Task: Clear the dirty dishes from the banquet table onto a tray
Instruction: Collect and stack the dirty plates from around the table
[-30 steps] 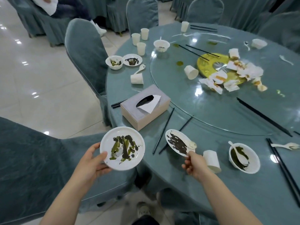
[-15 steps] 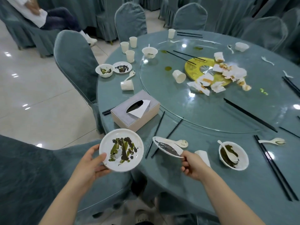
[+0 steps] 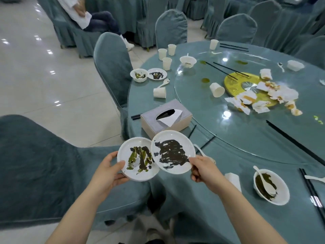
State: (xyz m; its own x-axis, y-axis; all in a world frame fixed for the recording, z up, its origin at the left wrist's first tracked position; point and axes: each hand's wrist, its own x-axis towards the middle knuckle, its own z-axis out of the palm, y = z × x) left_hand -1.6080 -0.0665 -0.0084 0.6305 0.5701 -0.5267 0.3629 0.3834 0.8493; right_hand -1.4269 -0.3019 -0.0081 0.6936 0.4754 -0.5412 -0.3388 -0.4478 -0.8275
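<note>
My left hand (image 3: 105,170) grips the green-smeared plate (image 3: 136,162) by its rim; right hand (image 3: 202,169) pinches the dark plate (image 3: 173,152), overlapping it, both just short of the tissue box (image 3: 166,118). Stacking step, I'd say. Next: seat it squarely (no tray visible).

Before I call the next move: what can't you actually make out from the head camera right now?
- Tray: none in the head view; its place is unknown.
- Green-smeared plate, held by the left hand: its right edge is covered by the dark-smeared plate.
- White spoon: its bowl is hidden behind the right hand.
- Chopsticks at the right: cut off by the frame edge.
</note>
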